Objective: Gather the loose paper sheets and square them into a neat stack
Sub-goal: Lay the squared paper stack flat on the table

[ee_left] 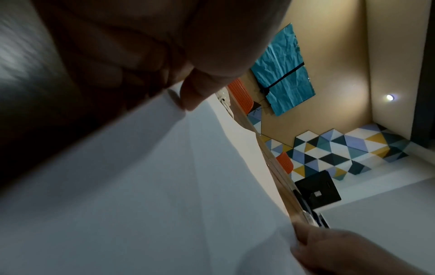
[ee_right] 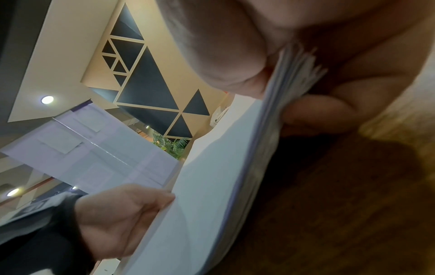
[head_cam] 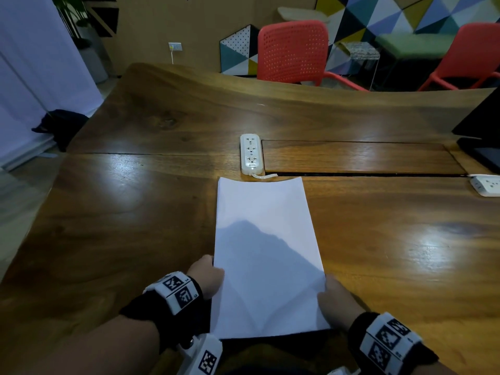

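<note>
A stack of white paper sheets [head_cam: 265,253] is held over the wooden table [head_cam: 135,212], long side pointing away from me, its near end raised. My left hand [head_cam: 207,274] grips the stack's left edge near the front, thumb on top of the paper stack [ee_left: 164,176]. My right hand [head_cam: 334,299] grips the right edge, thumb above and fingers below. In the right wrist view the stack [ee_right: 212,186] shows several sheet edges, slightly fanned at the corner between my thumb and fingers. The stack's far end sags toward the table.
A white power strip [head_cam: 250,154] lies just beyond the stack's far edge. A second power strip [head_cam: 485,185] and a dark laptop [head_cam: 481,136] sit at the right. Red chairs [head_cam: 293,51] stand behind the table.
</note>
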`<state>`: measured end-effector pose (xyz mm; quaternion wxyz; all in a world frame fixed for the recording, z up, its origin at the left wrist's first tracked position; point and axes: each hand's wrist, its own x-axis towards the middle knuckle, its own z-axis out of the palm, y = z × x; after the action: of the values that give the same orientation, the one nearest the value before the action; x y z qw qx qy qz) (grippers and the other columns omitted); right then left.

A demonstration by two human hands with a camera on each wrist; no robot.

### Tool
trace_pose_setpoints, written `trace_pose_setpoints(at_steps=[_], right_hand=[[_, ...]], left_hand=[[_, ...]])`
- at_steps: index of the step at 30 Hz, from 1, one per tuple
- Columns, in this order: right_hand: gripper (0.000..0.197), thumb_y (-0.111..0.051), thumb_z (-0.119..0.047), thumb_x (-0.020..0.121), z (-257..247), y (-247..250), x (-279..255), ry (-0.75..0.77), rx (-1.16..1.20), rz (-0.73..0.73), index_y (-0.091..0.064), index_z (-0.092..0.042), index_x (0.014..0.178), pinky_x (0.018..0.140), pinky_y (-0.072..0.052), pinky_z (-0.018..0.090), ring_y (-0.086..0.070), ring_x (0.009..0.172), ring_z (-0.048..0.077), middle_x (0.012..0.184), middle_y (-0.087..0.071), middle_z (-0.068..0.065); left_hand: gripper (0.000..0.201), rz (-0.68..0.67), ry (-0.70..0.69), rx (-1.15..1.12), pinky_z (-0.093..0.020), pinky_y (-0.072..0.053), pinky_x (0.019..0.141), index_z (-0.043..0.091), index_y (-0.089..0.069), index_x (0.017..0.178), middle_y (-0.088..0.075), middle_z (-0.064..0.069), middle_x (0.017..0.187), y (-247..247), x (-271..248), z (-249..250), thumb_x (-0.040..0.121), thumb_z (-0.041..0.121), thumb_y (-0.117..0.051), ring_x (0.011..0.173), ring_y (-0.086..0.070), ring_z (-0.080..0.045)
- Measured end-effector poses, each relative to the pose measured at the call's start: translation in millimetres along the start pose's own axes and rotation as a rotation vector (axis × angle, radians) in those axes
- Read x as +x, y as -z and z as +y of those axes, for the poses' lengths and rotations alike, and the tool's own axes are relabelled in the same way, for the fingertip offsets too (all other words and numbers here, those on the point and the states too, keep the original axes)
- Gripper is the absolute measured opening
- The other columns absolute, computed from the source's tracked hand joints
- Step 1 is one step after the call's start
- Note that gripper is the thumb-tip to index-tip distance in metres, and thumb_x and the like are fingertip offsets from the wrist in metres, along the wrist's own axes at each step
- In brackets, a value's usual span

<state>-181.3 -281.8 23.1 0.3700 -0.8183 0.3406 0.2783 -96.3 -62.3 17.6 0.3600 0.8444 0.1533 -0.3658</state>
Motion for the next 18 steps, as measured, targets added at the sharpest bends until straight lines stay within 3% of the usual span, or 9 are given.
trace_pose_setpoints(at_steps=[2,3,5,8,10,14,18], right_hand=[[0.031,-0.031,0.004,0.092,3,-2,4,0.001,0.072,0.023,-0.046,-0.005,0.118,0.06,-0.04,0.025,-0.052,0.081,0.016,0.104,-0.056,0.011],[0.032,-0.031,0.005,0.091,4,-3,6,0.003,0.089,0.032,-0.046,-0.006,0.116,0.057,-0.038,0.023,-0.051,0.079,0.015,0.101,-0.055,0.009],[0.033,-0.031,0.006,0.089,6,-4,9,-0.005,0.09,0.041,-0.047,-0.006,0.116,0.063,-0.043,0.028,-0.054,0.086,0.021,0.109,-0.057,0.012],[0.03,-0.032,0.005,0.09,4,-4,8,0.007,0.039,0.045,-0.046,-0.003,0.115,0.085,-0.047,0.034,-0.055,0.102,0.029,0.118,-0.057,0.014],[0.028,-0.031,0.004,0.09,3,-2,8,0.021,0.039,0.058,-0.047,-0.004,0.111,0.085,-0.046,0.034,-0.054,0.1,0.03,0.116,-0.056,0.014],[0.028,-0.031,0.002,0.089,2,-2,5,0.023,0.118,0.08,-0.046,-0.014,0.105,0.076,-0.043,0.034,-0.052,0.085,0.023,0.093,-0.056,0.006],[0.029,-0.034,-0.001,0.088,1,0,2,0.03,0.091,0.08,-0.048,-0.016,0.109,0.077,-0.042,0.032,-0.052,0.09,0.026,0.101,-0.056,0.009]], left_hand=[[0.017,-0.035,0.014,0.056,-0.04,-0.049,0.092,0.009,-0.05,0.101,-0.056,-0.01,0.11,0,-3,-8,0.086,0.012,-0.043,0.098,-0.056,-0.026],[0.014,-0.034,0.011,0.078,-0.039,-0.049,0.091,0.01,-0.049,0.099,-0.056,-0.01,0.109,-1,-4,-10,0.086,0.011,-0.043,0.098,-0.056,-0.026],[0.014,-0.011,-0.015,0.113,-0.038,-0.049,0.089,0.01,-0.049,0.099,-0.055,-0.01,0.108,-3,-6,-12,0.088,0.012,-0.042,0.099,-0.056,-0.027],[0.02,0.02,-0.028,0.147,-0.04,-0.048,0.092,0.007,-0.051,0.105,-0.057,-0.014,0.114,-5,-7,-10,0.089,0.011,-0.04,0.101,-0.056,-0.029],[0.023,0.032,-0.032,0.171,-0.041,-0.048,0.093,0.005,-0.05,0.108,-0.056,-0.015,0.116,-5,-7,-8,0.089,0.01,-0.039,0.103,-0.056,-0.03],[0.025,0.053,-0.043,0.207,-0.04,-0.048,0.092,0.003,-0.05,0.11,-0.056,-0.016,0.118,-5,-5,-3,0.089,0.008,-0.039,0.105,-0.056,-0.031],[0.026,0.069,-0.039,0.217,-0.039,-0.047,0.093,0.003,-0.051,0.112,-0.056,-0.017,0.12,-4,-5,0,0.089,0.007,-0.039,0.107,-0.056,-0.031]])
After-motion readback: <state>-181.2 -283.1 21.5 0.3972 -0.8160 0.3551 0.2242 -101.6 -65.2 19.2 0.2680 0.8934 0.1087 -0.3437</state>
